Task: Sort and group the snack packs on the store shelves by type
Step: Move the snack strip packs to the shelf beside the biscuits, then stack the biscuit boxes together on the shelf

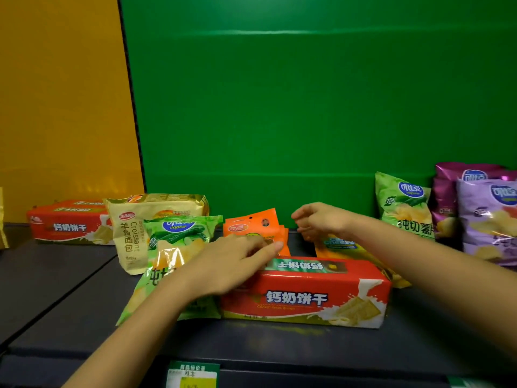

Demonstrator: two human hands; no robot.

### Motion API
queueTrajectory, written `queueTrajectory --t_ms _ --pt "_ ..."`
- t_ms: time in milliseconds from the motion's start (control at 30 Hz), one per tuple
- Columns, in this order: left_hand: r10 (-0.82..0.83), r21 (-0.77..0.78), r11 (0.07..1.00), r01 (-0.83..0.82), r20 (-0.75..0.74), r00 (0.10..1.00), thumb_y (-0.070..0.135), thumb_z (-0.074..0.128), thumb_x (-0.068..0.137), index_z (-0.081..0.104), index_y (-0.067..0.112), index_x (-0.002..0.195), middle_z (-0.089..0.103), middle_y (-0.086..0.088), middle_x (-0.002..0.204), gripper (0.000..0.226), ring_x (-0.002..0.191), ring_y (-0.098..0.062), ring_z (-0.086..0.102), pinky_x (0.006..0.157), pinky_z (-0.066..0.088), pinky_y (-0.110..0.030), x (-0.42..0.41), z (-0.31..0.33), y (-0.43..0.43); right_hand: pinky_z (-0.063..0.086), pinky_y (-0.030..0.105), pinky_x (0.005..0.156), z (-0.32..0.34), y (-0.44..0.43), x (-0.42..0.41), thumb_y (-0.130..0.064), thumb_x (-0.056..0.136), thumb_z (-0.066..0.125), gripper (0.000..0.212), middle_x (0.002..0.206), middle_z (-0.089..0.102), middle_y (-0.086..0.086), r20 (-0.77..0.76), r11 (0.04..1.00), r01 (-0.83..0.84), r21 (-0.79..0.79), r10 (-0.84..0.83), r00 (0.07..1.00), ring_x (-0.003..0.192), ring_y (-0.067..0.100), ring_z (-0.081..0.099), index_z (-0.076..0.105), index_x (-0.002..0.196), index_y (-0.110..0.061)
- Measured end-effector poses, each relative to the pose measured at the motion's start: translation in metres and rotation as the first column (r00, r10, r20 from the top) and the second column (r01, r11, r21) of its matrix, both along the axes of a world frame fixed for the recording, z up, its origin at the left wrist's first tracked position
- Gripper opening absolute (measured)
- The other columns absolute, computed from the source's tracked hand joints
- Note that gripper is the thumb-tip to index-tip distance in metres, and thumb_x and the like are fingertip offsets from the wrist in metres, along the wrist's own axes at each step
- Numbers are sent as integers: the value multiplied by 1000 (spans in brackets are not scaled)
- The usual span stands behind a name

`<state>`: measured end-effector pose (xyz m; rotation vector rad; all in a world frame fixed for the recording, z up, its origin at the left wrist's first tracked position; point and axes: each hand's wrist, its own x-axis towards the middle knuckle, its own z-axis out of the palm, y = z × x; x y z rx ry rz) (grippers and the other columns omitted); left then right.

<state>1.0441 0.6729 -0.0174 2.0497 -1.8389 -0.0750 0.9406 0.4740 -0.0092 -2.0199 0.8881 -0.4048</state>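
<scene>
A red biscuit pack (305, 298) lies across the front middle of the dark shelf (56, 275). Behind it stand small orange packs (257, 225). My left hand (232, 264) reaches over the red pack, its fingertips touching the lower edge of the orange packs; whether it grips them is unclear. My right hand (319, 219) hovers open to the right of the orange packs, above a yellow cheese pack (338, 245). A green chip bag (173, 247) lies under my left wrist. A cream croissant bag (134, 233) leans beside it.
A second red biscuit pack (67, 225) sits at the back left. A green chip bag (402, 208) and purple chip bags (486, 217) stand at the right. The green back panel (279, 107) and orange panel (61, 93) close the shelf. A price tag (193, 373) hangs on the front edge.
</scene>
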Motion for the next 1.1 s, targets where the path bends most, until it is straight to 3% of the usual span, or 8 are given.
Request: queueTrajectory --t_ms 100,300,433,600,767,867,933,1100 --pt "-14 79 997 -3 207 978 86 17 65 53 34 108 62 10 116 77 102 -14 58 90 46 -35 -9 -2 4 46 25 79 6 1 -35 -4 93 46 27 106 58 9 77 989 56 -139 -45 996 93 16 54 57 119 -4" --pt "-28 7 1000 27 461 887 88 43 55 46 29 112 61 10 119 82 105 -15 58 77 40 -29 -23 -15 -19 51 32 86 9 4 -124 -4 91 50 18 108 58 6 161 957 210 -201 -179 971 95 15 52 60 100 -17" --pt "-5 -55 998 35 472 881 89 44 51 43 33 120 59 13 122 89 107 -11 58 72 36 -25 -25 -20 -23 47 11 68 -3 4 -183 -3 90 53 14 105 60 10 220 926 316 -208 -270 937 84 10 55 59 96 -13" --pt "41 -107 994 12 481 876 91 38 47 43 33 124 61 12 121 95 106 -9 60 67 32 -22 -36 -17 -21 45 1 67 -27 3 -242 -2 88 55 14 102 62 7 169 893 369 -257 -334 927 85 7 57 60 99 -10" --pt "113 -221 975 -2 492 863 99 5 31 51 34 108 69 10 101 111 86 -9 67 50 35 -18 -45 -10 -12 47 14 86 -24 -1 -276 -2 88 55 17 92 64 -5 147 886 361 -290 -331 932 77 -10 61 61 87 -18" --pt "193 -332 942 -42 438 878 100 16 43 58 28 90 72 3 76 96 61 -19 68 44 42 -24 -48 3 -4 45 17 83 -14 -6 -277 -4 88 56 19 97 64 0 172 884 323 -339 -279 945 93 12 60 61 87 -22" --pt "277 -398 910 -113 382 882 99 22 43 56 27 88 71 1 75 91 61 -23 66 47 49 -28 -50 15 5 48 18 79 -7 -9 -275 -4 89 55 16 101 64 2 161 875 281 -394 -235 959 97 16 59 63 93 -18" --pt "418 -509 826 -243 264 869 99 29 40 53 26 93 70 -6 74 93 59 -25 65 54 56 -36 -61 33 26 49 39 95 4 -21 -282 -10 89 57 18 109 69 2 148 854 245 -459 -199 969 104 19 62 68 103 -12"
